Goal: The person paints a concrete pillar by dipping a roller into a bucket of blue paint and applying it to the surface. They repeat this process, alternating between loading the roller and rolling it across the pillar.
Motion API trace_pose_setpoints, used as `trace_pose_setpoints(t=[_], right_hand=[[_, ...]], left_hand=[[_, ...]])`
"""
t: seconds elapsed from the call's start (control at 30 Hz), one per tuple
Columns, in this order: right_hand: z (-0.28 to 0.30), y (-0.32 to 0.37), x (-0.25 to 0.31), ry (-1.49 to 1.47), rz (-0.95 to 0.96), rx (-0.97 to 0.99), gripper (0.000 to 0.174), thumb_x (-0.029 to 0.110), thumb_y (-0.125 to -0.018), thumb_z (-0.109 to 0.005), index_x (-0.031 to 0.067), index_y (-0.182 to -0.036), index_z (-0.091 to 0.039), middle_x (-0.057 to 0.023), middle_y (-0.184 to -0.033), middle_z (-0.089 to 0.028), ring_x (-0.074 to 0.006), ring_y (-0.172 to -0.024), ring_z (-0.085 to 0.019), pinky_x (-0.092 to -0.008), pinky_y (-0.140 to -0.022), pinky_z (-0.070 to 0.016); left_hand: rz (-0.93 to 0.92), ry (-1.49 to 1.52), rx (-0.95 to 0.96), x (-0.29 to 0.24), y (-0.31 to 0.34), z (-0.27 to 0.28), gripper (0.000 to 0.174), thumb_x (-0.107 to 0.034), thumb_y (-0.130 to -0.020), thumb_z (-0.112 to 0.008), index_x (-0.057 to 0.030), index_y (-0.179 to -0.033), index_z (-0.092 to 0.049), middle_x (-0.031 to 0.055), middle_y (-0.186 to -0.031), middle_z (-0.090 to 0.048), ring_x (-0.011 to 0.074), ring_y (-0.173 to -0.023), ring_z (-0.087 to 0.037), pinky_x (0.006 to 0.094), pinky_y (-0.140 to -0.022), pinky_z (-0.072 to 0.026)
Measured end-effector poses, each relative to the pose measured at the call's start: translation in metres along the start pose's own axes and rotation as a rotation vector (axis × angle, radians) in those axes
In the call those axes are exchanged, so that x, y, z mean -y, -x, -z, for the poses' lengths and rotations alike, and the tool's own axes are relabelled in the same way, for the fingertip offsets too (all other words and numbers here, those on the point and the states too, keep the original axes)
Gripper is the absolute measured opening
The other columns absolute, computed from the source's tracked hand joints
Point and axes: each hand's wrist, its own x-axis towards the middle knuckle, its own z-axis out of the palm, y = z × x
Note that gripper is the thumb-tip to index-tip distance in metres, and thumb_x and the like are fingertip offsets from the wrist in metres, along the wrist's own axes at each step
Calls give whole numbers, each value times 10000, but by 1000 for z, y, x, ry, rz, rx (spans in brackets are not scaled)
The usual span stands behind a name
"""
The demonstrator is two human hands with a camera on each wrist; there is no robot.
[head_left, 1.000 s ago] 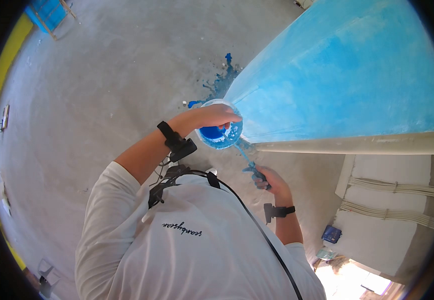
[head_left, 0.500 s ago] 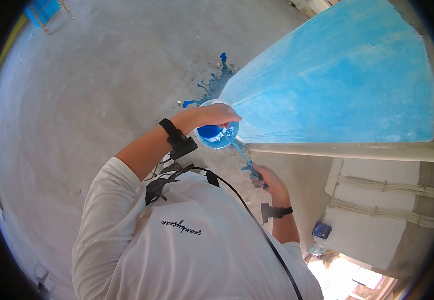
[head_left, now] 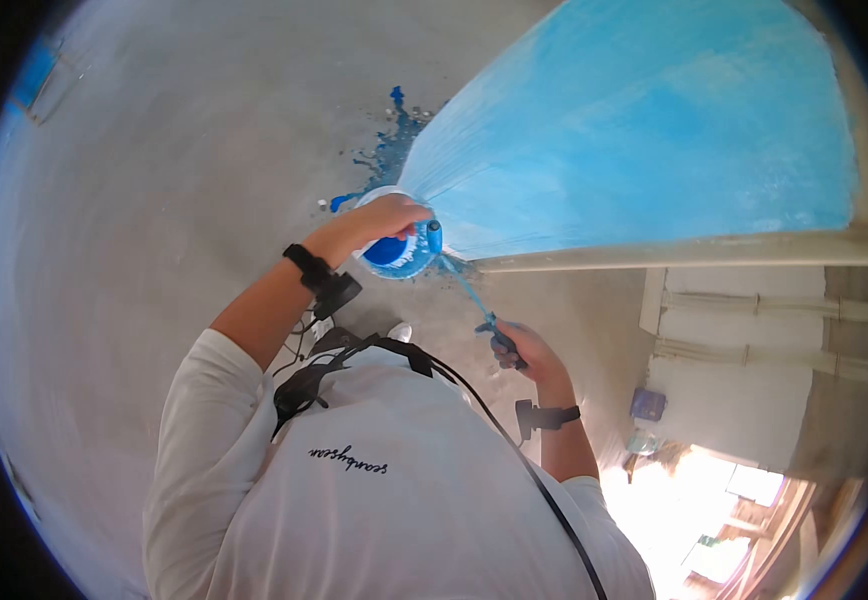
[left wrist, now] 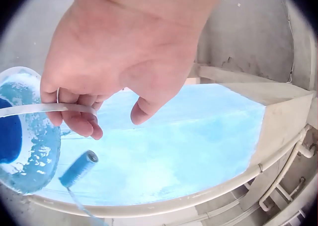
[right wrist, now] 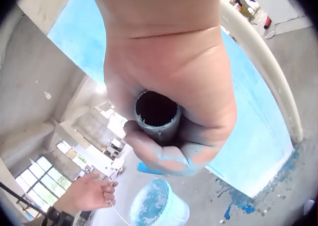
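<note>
My left hand (head_left: 394,215) holds the white bail handle (left wrist: 35,109) of a paint bucket (right wrist: 176,206), its fingers hooked under the handle in the left wrist view. Dark blue paint (head_left: 386,250) lies inside, with lighter blue smears up the inner wall. In my right hand (head_left: 531,355) is a paint roller, gripped round its dark handle (right wrist: 159,130), whose hollow end faces the right wrist camera. Blue paint marks those fingers. The light blue roller head (left wrist: 79,169) stands out beside the bucket, overlapping its right rim in the head view.
A broad light blue painted surface (head_left: 634,150) rises right beside the bucket, edged by a pale pipe (head_left: 674,252). Dark blue splashes (head_left: 389,150) spot the grey concrete floor (head_left: 204,170). Pipes run along the white wall (head_left: 734,390) at right. A black cable (head_left: 514,450) crosses the white shirt.
The roller head, hidden in the bucket earlier, now shows at its right rim. The bucket and both hands have shifted left in the head view, whose angle has also turned.
</note>
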Motion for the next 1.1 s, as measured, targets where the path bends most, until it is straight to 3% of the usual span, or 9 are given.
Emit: trace_pose_setpoints(t=[0.23,0.37,0.53,0.7,0.83,0.9,1.0,1.03,1.1], right_hand=[[21,-8,-41,-312,214,-165,241,314,-948,-483,111,-1069,-526,15,-690,-481,-54,-486,-388,-205,-426,-320],[54,6,2,-360,351,-247,173,275,-931,-522,135,-1033,-526,23,-701,-485,-39,-489,-383,-167,-395,-284],[81,-23,37,-635,455,-15,130,238,-951,-490,133,-1024,-512,26,-691,-450,-34,-472,-349,-173,-381,-273],[88,-120,26,-739,305,-10,134,210,-959,-471,87,-998,-508,21,-685,-445,-40,-471,-349,-178,-379,-280],[83,-126,38,-778,280,-76,136,193,-959,-466,68,-998,-507,20,-683,-440,-35,-475,-351,-171,-382,-281],[106,-94,38,-913,296,183,130,177,-956,-468,63,-1006,-504,18,-692,-440,-27,-487,-355,-160,-388,-276],[108,-17,45,-961,357,241,126,164,-951,-473,58,-1010,-505,17,-705,-443,-18,-491,-354,-155,-389,-265],[109,-2,44,-953,417,206,126,161,-947,-477,54,-1009,-504,18,-709,-445,-21,-487,-351,-158,-388,-263],[111,0,41,-952,476,177,127,158,-944,-482,51,-1009,-503,18,-713,-446,-24,-483,-348,-162,-387,-262]], left_hand=[[47,248,-178,99,16,47,279,-315,-866,-562,-39,-880,-598,27,-735,-573,88,-648,-524,225,-585,-426],[78,284,-235,129,20,70,260,-309,-873,-556,-54,-901,-599,15,-764,-569,90,-678,-535,228,-600,-438],[40,447,-476,155,67,100,274,-322,-903,-527,-54,-886,-583,13,-749,-558,93,-677,-543,223,-587,-441],[170,645,-675,226,120,138,158,-271,-879,-546,-114,-876,-566,-4,-741,-572,104,-615,-561,229,-521,-452],[169,739,-865,269,182,136,159,-264,-901,-506,-112,-904,-551,0,-759,-552,113,-632,-546,227,-524,-469],[135,800,-970,301,217,128,133,-252,-899,-537,-119,-900,-554,-11,-733,-551,99,-617,-548,230,-493,-455],[350,872,-1019,332,279,111,238,-381,-843,-562,-158,-926,-545,-24,-744,-524,124,-612,-505,269,-538,-417],[511,865,-1163,329,290,102,274,-442,-816,-567,-182,-899,-539,-28,-726,-516,128,-625,-485,297,-588,-396],[653,849,-1229,321,315,85,250,-444,-804,-548,-198,-774,-513,-59,-653,-492,113,-622,-477,319,-593,-362]])
